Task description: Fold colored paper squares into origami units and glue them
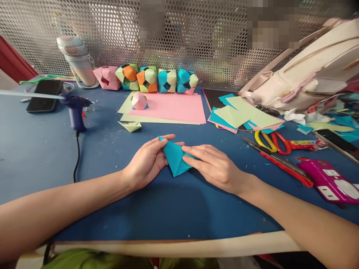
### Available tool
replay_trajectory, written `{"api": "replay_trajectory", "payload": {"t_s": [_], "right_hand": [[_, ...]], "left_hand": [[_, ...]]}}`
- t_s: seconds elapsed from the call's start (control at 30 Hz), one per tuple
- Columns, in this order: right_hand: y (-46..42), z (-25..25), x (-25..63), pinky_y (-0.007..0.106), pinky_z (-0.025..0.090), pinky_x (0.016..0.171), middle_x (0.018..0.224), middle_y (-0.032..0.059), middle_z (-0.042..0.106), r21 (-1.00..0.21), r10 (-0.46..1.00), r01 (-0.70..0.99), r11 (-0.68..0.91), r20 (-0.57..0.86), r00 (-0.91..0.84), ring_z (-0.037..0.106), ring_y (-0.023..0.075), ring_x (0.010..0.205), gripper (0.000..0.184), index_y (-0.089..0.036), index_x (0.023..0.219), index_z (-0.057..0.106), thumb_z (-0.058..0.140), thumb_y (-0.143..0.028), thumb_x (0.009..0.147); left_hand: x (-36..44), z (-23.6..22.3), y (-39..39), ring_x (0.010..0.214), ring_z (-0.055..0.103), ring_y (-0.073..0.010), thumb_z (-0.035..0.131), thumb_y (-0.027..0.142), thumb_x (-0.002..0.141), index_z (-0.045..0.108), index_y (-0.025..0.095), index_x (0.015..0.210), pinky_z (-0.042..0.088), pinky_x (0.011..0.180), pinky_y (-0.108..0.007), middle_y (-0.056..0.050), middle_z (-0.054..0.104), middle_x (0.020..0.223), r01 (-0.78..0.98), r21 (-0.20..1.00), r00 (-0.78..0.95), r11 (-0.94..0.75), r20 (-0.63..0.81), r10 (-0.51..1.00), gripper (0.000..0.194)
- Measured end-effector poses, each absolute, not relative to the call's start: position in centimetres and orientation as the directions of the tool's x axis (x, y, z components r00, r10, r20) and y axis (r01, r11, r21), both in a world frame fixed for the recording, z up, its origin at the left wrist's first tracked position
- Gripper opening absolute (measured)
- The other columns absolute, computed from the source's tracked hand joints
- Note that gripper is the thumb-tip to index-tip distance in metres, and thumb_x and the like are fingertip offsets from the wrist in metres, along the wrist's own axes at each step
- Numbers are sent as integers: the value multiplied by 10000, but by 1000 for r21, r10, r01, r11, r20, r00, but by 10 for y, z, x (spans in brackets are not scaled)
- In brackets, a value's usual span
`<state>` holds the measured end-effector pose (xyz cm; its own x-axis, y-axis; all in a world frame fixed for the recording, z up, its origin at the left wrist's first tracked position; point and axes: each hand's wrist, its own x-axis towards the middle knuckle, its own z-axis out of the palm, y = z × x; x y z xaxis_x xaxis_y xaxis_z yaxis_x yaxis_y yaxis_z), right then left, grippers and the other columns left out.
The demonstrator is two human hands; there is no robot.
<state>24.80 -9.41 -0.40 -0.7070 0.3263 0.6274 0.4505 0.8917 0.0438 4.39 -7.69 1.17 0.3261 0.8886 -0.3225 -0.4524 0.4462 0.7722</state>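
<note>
Head view: one workbench, blue tabletop [120,213], contents as follows.

Item, in hand: blue folded paper [174,160], one piece, creased and pointed, held between both hands at mid-table; contact of its lower corner with the tabletop cannot be told.

Left hand [148,160]: thumb and fingers pinching the blue piece at its upper left point, thumb on top.

Right hand [215,164]: index and middle fingertips laid on the right part of the same piece; thumb hidden, so whether it pinches cannot be told.

Beyond the hands: pale green folded paper unit [131,126], lying singly; small pink-topped paper ball [139,101], resting on pink paper sheets [176,106] with pale green sheets [131,118] partly beneath; behind these, a row of five modular paper polyhedra [129,76], the leftmost pink, the others multicoloured.

Left side: dark blue glue gun [76,114], white stick projecting from its rear; black smartphone [46,95]; pastel drinking bottle [77,61], upright against a perforated metal panel [196,41].

Right side: loose stack of coloured paper pieces [238,116]; scissors [282,143], yellow and red loops; slim red-and-grey cutter [286,166]; magenta socket block [329,179]; second phone [338,144]; paper scraps [343,122]; cream backpack [305,71], leaning by the panel.
</note>
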Motion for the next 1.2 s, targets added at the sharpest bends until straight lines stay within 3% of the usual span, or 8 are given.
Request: {"api": "replay_trajectory", "payload": {"t_s": [0.33,0.57,0.73,0.93,1.07,1.13,1.2], "right_hand": [[-96,-4,247,403,567,828,1151,181,667,66,343,479,875,613,-712,628,230,1067,236,-101,1052,651,468,-59,908],[-97,-3,246,404,568,834,1148,189,666,76,344,485,871,610,-714,623,239,1066,229,-85,1039,659,472,-63,908],[-96,-5,246,397,565,849,1163,163,665,71,355,492,868,604,-714,613,224,1088,239,-116,1050,656,463,-78,914],[-98,-2,246,443,534,863,1199,180,643,53,361,480,876,587,-724,598,268,1115,262,-100,1059,646,496,-81,846],[-102,0,244,461,504,893,1219,185,622,-120,452,503,856,648,-613,585,276,1136,317,-113,1146,595,481,-200,863],[-102,1,243,395,517,862,1121,161,660,-287,599,578,764,647,-471,627,234,1035,271,-127,1119,595,479,-241,902],[-103,3,242,314,521,763,942,98,684,-461,761,633,623,546,-351,644,184,865,201,-158,979,623,470,-277,927]], "left_hand": [[45,11,-78,914,693,-254,461,175,904,575,87,1134,572,777,-387,-180,719,992,-439,786,321,434,-314,893,270],[42,12,-80,918,688,-214,601,55,796,553,129,1169,561,778,-315,-131,722,1020,-380,828,340,412,-289,895,384],[42,9,-80,929,685,-211,626,58,785,542,143,1184,554,794,-318,-124,718,1040,-356,849,341,390,-270,900,416],[43,10,-79,908,690,-194,614,56,797,528,147,1183,548,777,-297,-120,717,1046,-346,861,328,372,-260,908,406],[43,11,-81,937,687,-211,618,62,793,521,148,1185,538,806,-320,-121,716,1059,-347,873,328,343,-230,916,413],[43,11,-82,939,687,-224,631,80,786,518,152,1194,532,833,-353,-126,713,1072,-341,878,344,337,-217,914,430],[44,11,-83,940,687,-231,646,104,781,515,151,1200,523,862,-379,-133,710,1084,-336,879,360,337,-211,909,442]]}}
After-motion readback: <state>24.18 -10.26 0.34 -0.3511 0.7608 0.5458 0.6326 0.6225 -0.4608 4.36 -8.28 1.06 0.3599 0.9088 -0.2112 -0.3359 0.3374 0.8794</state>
